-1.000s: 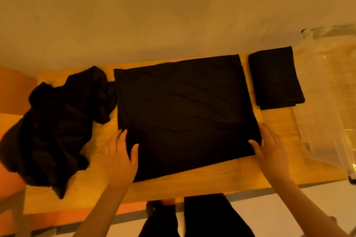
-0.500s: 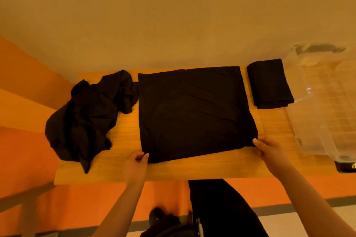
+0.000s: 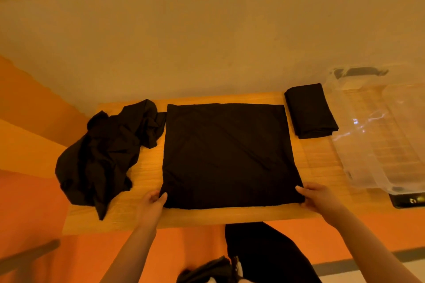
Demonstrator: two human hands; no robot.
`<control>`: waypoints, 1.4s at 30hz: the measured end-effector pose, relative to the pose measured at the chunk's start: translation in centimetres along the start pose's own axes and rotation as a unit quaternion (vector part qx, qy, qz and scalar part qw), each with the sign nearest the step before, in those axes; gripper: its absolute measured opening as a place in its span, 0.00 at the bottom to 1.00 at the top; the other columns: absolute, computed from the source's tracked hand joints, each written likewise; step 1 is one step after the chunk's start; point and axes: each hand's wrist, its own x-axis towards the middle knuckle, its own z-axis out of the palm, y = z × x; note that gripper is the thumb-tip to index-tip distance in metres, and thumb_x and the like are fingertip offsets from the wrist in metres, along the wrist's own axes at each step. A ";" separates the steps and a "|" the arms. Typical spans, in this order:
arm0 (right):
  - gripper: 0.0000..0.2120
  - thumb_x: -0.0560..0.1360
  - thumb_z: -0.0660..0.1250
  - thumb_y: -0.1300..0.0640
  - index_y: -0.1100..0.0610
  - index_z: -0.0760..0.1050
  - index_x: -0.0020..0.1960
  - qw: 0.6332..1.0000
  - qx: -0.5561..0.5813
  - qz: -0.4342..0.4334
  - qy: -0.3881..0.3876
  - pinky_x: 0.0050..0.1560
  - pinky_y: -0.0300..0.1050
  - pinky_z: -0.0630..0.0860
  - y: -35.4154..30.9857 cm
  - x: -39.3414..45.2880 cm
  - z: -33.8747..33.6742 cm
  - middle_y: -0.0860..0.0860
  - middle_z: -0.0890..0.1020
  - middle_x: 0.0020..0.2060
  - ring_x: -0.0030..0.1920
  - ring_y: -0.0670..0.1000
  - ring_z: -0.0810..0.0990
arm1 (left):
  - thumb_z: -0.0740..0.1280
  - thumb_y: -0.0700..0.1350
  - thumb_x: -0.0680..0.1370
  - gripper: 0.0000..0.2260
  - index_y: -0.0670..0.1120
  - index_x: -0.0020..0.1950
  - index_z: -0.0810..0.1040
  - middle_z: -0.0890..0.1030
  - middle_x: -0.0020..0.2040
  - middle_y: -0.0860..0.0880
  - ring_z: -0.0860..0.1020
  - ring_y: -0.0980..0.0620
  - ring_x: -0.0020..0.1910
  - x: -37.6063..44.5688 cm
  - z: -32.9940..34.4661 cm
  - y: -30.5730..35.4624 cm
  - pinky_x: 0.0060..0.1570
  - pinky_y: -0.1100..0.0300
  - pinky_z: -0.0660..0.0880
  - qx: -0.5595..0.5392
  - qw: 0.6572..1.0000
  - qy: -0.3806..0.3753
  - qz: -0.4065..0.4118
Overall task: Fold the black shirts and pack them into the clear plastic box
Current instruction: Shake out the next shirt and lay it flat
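A black shirt [image 3: 227, 154] lies flat as a wide rectangle in the middle of the wooden table [image 3: 230, 216]. My left hand [image 3: 151, 204] pinches its near left corner. My right hand [image 3: 319, 197] grips its near right corner. A small folded black shirt [image 3: 310, 110] rests at the back right, beside the clear plastic box [image 3: 381, 135]. The box looks empty and its right part runs out of view. A crumpled pile of black shirts [image 3: 108, 154] sits on the table's left end.
The pale wall [image 3: 207, 41] stands right behind the table. Orange floor [image 3: 30, 202] shows left of and below the table. My dark trouser leg [image 3: 264, 253] is under the near edge. A small dark object [image 3: 407, 200] sits beside the box's near corner.
Both hands moved from resting flat on the shirt's near edge to gripping its two near corners. The camera pulled back and tilted up, so the table looks smaller.
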 end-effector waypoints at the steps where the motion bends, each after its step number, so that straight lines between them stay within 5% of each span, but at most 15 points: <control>1: 0.02 0.74 0.67 0.63 0.61 0.78 0.44 1.000 -0.027 -0.005 -0.001 0.31 0.40 0.72 -0.1 -0.2 0.3 0.54 0.77 0.31 0.28 0.48 0.74 | 0.66 0.44 0.77 0.10 0.41 0.55 0.76 0.76 0.50 0.45 0.74 0.42 0.57 0.0 0.1 0.0 0.54 0.52 0.69 0.004 1.000 -0.007 -0.002; 6: 0.09 0.74 0.63 0.72 0.61 0.78 0.45 0.999 -0.041 -0.017 -0.005 0.22 0.37 0.63 0.2 -0.3 0.0 0.54 0.73 0.29 0.24 0.46 0.66 | 0.64 0.44 0.78 0.07 0.46 0.40 0.74 0.76 0.42 0.47 0.75 0.41 0.53 0.2 -0.1 -0.2 0.49 0.53 0.68 -0.076 0.995 0.014 -0.061; 10: 0.11 0.75 0.60 0.72 0.61 0.78 0.49 0.999 -0.029 0.008 -0.036 0.21 0.35 0.59 1.2 -0.2 -1.2 0.54 0.73 0.28 0.21 0.45 0.63 | 0.63 0.41 0.79 0.04 0.43 0.48 0.77 0.79 0.53 0.40 0.75 0.40 0.57 0.5 -1.1 -0.4 0.54 0.50 0.71 -0.099 0.992 -0.013 -0.083; 13: 0.05 0.76 0.65 0.63 0.60 0.78 0.49 0.997 -0.043 0.025 -0.058 0.21 0.36 0.59 0.8 -0.6 -1.1 0.53 0.69 0.25 0.21 0.45 0.64 | 0.64 0.42 0.79 0.10 0.40 0.58 0.76 0.78 0.56 0.39 0.74 0.41 0.59 0.5 -1.5 -0.1 0.61 0.48 0.69 -0.061 0.995 -0.028 -0.068; 15: 0.06 0.76 0.66 0.58 0.60 0.79 0.47 0.996 -0.077 0.033 -0.026 0.21 0.36 0.60 0.7 -0.8 -0.5 0.52 0.69 0.23 0.21 0.46 0.65 | 0.64 0.42 0.78 0.10 0.39 0.57 0.76 0.77 0.53 0.44 0.74 0.44 0.56 0.3 -1.6 0.1 0.59 0.50 0.68 -0.057 0.997 -0.027 -0.052; 19: 0.06 0.74 0.68 0.63 0.65 0.79 0.49 0.992 -0.116 0.034 0.030 0.20 0.37 0.62 0.8 -0.6 0.2 0.54 0.71 0.22 0.20 0.47 0.67 | 0.63 0.38 0.79 0.09 0.37 0.56 0.76 0.77 0.52 0.41 0.74 0.41 0.55 -0.2 -1.9 -0.3 0.52 0.53 0.69 0.025 1.000 0.007 0.005; 21: 0.07 0.71 0.71 0.63 0.65 0.78 0.48 0.984 -0.159 0.036 0.078 0.27 0.43 0.70 0.5 -0.7 0.5 0.58 0.78 0.31 0.27 0.51 0.73 | 0.62 0.37 0.78 0.10 0.37 0.58 0.75 0.78 0.52 0.40 0.75 0.40 0.54 -0.4 -2.1 -0.4 0.47 0.54 0.69 0.115 0.992 0.023 0.043; 25: 0.21 0.72 0.70 0.60 0.61 0.70 0.63 0.933 -0.292 -0.096 0.188 0.45 0.48 0.74 -1.7 -1.7 2.9 0.58 0.76 0.57 0.53 0.58 0.77 | 0.64 0.35 0.75 0.14 0.39 0.61 0.73 0.76 0.55 0.40 0.75 0.40 0.53 0.0 -1.5 0.6 0.48 0.51 0.72 0.241 0.951 0.075 0.177; 30: 0.23 0.79 0.60 0.57 0.59 0.62 0.72 0.855 -0.397 -0.308 0.130 0.68 0.46 0.63 -7.5 2.7 6.6 0.55 0.65 0.71 0.70 0.54 0.64 | 0.63 0.45 0.78 0.21 0.39 0.69 0.67 0.68 0.69 0.40 0.67 0.42 0.68 1.6 3.8 4.9 0.66 0.49 0.66 0.326 0.869 0.032 0.370; 35: 0.28 0.81 0.51 0.48 0.58 0.47 0.76 0.772 -0.559 -0.290 0.081 0.75 0.50 0.47 -12.0 10.0 8.8 0.53 0.47 0.76 0.76 0.53 0.44 | 0.45 0.60 0.77 0.32 0.44 0.76 0.56 0.56 0.76 0.41 0.52 0.42 0.75 3.5 7.1 4.0 0.71 0.44 0.52 0.477 0.811 -0.006 0.339; 42: 0.30 0.80 0.46 0.44 0.56 0.43 0.76 0.725 -0.616 -0.295 0.091 0.74 0.51 0.41 -12.4 12.9 8.0 0.51 0.44 0.76 0.76 0.51 0.41 | 0.48 0.58 0.78 0.29 0.44 0.75 0.57 0.58 0.75 0.41 0.54 0.43 0.74 4.4 6.7 2.2 0.69 0.41 0.54 0.522 0.788 0.009 0.326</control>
